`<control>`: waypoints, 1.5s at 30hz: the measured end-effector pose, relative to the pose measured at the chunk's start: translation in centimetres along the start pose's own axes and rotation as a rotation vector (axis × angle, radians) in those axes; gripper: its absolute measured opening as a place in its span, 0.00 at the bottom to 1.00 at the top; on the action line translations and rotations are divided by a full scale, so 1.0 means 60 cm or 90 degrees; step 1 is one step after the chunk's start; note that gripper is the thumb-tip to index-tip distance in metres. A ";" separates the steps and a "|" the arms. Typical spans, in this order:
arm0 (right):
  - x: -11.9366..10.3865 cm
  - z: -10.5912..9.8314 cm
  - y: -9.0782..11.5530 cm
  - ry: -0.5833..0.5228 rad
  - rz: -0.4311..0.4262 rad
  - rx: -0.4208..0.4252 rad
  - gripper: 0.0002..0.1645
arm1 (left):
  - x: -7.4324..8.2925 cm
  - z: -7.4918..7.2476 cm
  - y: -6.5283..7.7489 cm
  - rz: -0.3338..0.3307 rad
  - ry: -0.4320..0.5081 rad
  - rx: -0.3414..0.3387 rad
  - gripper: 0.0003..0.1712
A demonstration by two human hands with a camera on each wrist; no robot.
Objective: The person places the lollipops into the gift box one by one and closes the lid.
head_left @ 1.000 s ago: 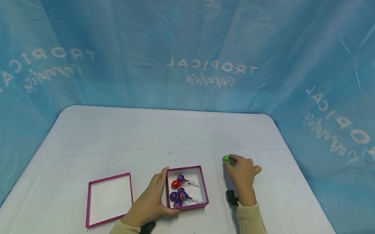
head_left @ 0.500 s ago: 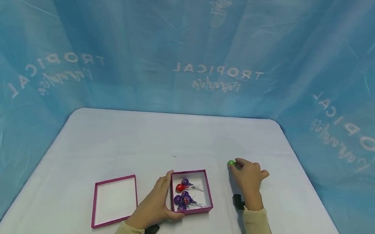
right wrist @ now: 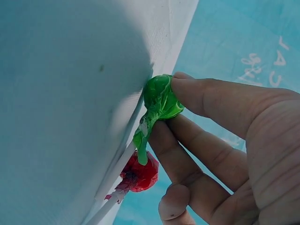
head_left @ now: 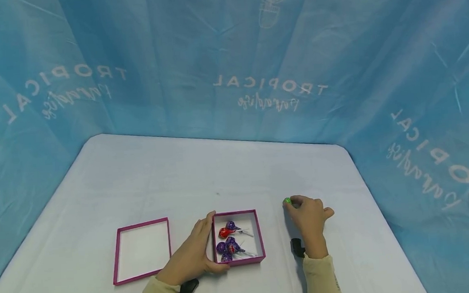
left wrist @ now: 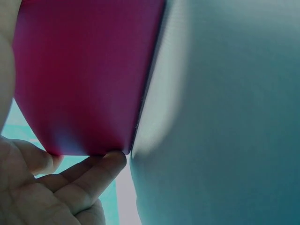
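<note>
A square box (head_left: 260,233) with magenta sides and a white inside stands on the table, holding several purple-wrapped lollipops (head_left: 221,247) and a red one (head_left: 225,232). My left hand (head_left: 190,257) holds its left end, thumb at the front side and fingers at the back corner; in the left wrist view the fingertips meet the edge of the magenta wall (left wrist: 89,79). To the right of the box, my right hand (head_left: 308,217) pinches a green-wrapped lollipop (right wrist: 159,98) by its head. Another red lollipop (right wrist: 143,174) lies beside it in the right wrist view, hidden by the hand in the head view.
A square magenta-rimmed lid (head_left: 116,257) lies inner side up, left of the box, partly behind the left forearm. White cloth covers the table (head_left: 203,167). Blue printed curtains (head_left: 180,77) hang around its back and sides.
The head view has shifted slightly. The left hand stays on the box and the right hand keeps its pinch on the green lollipop, both in nearly the same place.
</note>
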State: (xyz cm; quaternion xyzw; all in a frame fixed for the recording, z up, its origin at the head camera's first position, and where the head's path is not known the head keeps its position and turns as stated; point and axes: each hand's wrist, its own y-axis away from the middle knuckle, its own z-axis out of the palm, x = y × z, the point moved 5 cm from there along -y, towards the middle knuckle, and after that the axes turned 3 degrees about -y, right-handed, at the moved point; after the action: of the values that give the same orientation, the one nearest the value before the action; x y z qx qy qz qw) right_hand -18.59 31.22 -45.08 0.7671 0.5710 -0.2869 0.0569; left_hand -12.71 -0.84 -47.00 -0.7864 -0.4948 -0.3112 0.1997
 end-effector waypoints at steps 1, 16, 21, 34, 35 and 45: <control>-0.001 0.000 0.000 0.000 0.001 0.000 0.16 | 0.001 -0.001 0.000 0.002 -0.002 0.002 0.81; -0.010 -0.001 0.005 -0.032 -0.008 0.014 0.15 | 0.001 -0.002 0.002 0.004 0.002 0.000 0.81; -0.025 -0.006 0.009 -0.079 -0.024 0.027 0.14 | -0.003 -0.002 0.001 0.007 -0.009 0.005 0.82; -0.100 -0.041 0.040 -0.187 -0.187 0.141 0.14 | -0.001 0.000 -0.001 -0.004 0.003 -0.002 0.82; -0.107 -0.043 0.042 -0.192 -0.196 0.140 0.14 | -0.001 -0.001 -0.002 -0.003 0.003 -0.002 0.82; -0.141 -0.043 0.060 -0.213 -0.249 0.086 0.14 | 0.001 -0.002 -0.001 0.007 0.001 0.002 0.82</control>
State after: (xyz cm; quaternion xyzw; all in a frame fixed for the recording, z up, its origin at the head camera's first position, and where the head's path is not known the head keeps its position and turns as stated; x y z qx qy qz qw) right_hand -15.88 23.92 -39.53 0.5863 0.6705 -0.4527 0.0429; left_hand -12.81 -0.85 -46.87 -0.7885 -0.4908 -0.3098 0.2035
